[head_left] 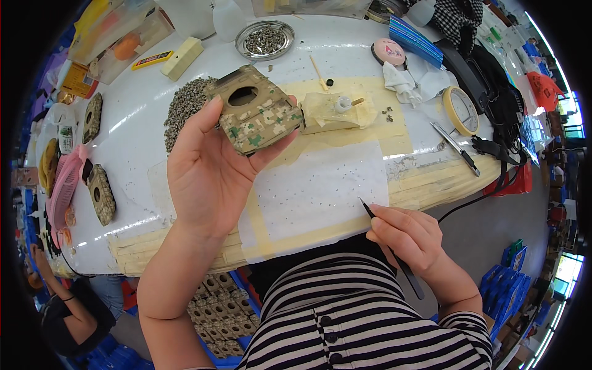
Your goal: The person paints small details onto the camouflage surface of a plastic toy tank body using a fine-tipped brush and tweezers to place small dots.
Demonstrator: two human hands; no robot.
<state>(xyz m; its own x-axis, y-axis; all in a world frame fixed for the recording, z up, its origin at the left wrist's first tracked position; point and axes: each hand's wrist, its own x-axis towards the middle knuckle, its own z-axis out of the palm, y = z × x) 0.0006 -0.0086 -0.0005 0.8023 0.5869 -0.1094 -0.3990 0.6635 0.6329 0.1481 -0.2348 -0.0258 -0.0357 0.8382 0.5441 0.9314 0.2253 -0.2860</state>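
My left hand (206,163) holds up a camouflage-painted model tank hull (262,120), brown with green and pale blotches and a round hole in its top. Thumb and fingers grip it from opposite sides. Lower right, my right hand (407,237) is closed round black tweezers (367,209), their fine tip pointing at a white sheet (314,191) scattered with tiny specks. Whether anything sits in the tip is too small to tell. Behind the sheet, a tape-covered block (327,118) bears a small translucent cup (343,103) with a stick in it.
A heap of small grey-brown parts (185,105) lies behind my left hand, near a metal dish (265,40) of similar parts. More hulls (100,194) stand at left, beside a pink basket (68,185). At right are a tape roll (461,111) and a craft knife (455,148). A crate of hulls (222,314) sits below.
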